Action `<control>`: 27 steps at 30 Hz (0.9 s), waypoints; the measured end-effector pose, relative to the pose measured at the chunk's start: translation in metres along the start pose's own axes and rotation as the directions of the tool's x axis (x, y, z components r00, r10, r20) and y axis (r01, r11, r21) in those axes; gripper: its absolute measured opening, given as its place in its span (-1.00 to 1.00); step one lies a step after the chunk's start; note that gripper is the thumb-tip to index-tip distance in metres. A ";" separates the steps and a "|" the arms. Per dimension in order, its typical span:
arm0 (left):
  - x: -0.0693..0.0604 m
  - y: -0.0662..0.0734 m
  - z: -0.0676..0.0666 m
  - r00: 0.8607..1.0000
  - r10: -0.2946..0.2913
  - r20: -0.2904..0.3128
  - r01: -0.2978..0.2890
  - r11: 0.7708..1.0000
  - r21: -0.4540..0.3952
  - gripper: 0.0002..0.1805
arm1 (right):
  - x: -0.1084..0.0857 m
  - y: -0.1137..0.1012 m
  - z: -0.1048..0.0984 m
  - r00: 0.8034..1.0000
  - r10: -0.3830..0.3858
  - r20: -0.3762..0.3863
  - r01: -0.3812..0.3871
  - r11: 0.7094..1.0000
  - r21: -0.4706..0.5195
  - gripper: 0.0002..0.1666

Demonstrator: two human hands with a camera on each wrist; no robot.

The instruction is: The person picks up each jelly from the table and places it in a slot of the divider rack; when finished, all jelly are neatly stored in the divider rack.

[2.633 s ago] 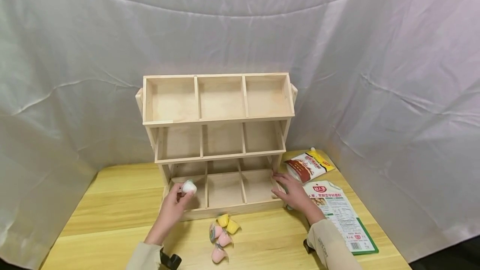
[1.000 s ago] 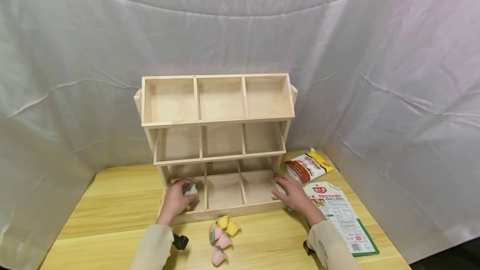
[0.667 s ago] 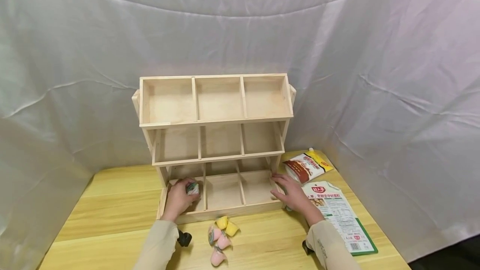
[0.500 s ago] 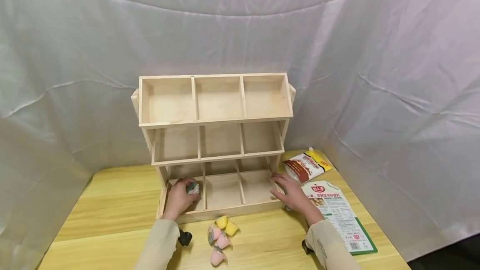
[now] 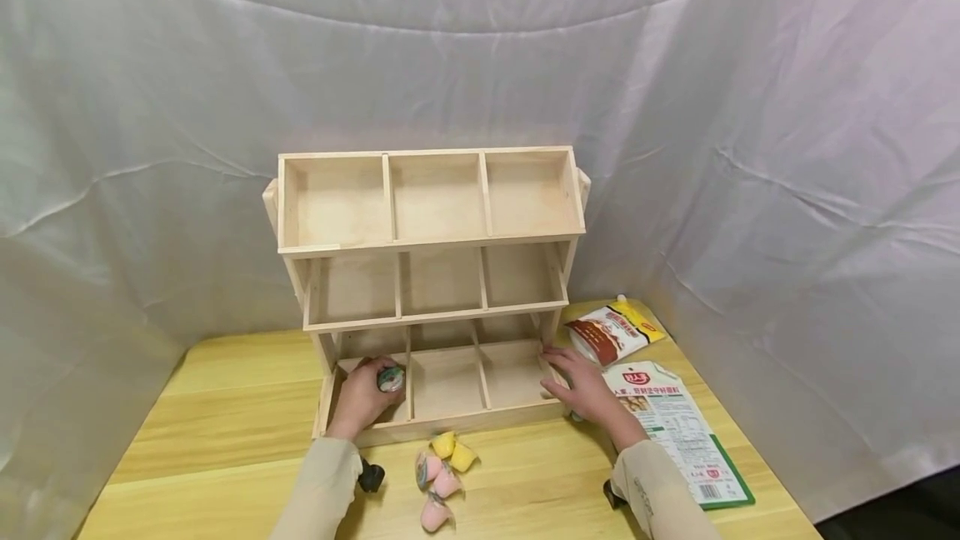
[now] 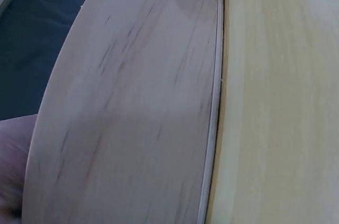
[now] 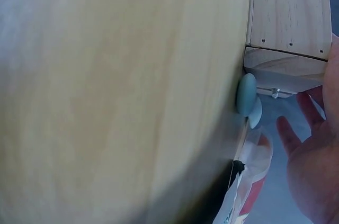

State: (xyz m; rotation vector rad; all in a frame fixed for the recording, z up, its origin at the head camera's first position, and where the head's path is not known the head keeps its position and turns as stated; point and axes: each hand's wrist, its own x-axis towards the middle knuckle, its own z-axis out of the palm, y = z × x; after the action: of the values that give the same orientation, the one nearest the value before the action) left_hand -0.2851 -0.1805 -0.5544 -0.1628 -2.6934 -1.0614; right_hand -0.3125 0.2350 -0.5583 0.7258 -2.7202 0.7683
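My left hand point(image 5: 362, 397) is inside the bottom-left compartment of the wooden shelf point(image 5: 431, 245), its fingers and thumb round a small cup point(image 5: 391, 379) with a printed lid. My right hand point(image 5: 588, 390) rests at the right end of the bottom tier, fingers loosely bent on its side; the right wrist view shows that hand point(image 7: 318, 155) beside the wooden corner point(image 7: 286, 70). In front of the shelf lie pink cups point(image 5: 435, 513) and yellow cups point(image 5: 463, 457) in a loose group. The left wrist view shows mostly a wooden board point(image 6: 127, 107), with the fingers out of sight.
Right of the shelf lie a red, white and yellow pouch point(image 5: 617, 332) and a flat white and green packet point(image 5: 678, 432). Two pale green oval things point(image 7: 247, 95) are beside the shelf corner. A grey curtain point(image 5: 450, 65) hangs behind and on both sides.
My left hand has moved from above the tray's front down into the bottom-left compartment, carrying the cup, whose lid now faces up more. My right hand has stayed in place.
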 end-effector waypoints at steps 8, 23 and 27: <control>-0.002 -0.001 0.001 0.999 -0.026 0.038 0.028 0.999 -0.040 -0.43 | -0.003 0.000 -0.001 1.000 0.015 0.010 -0.015 1.000 0.009 -0.40; -0.003 -0.002 -0.003 0.999 -0.036 0.034 0.037 0.999 -0.023 -0.38 | -0.003 -0.004 0.000 0.999 0.038 0.012 -0.038 0.998 0.052 -0.38; -0.007 0.002 -0.006 1.000 -0.016 0.009 0.016 1.000 0.020 -0.34 | -0.003 -0.005 -0.001 0.999 0.037 0.013 -0.037 0.998 0.056 -0.37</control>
State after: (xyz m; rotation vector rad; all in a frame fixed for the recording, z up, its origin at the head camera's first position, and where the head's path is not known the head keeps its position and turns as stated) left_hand -0.2773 -0.1837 -0.5505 -0.1434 -2.7170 -1.0398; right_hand -0.3078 0.2330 -0.5568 0.6957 -2.7395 0.8548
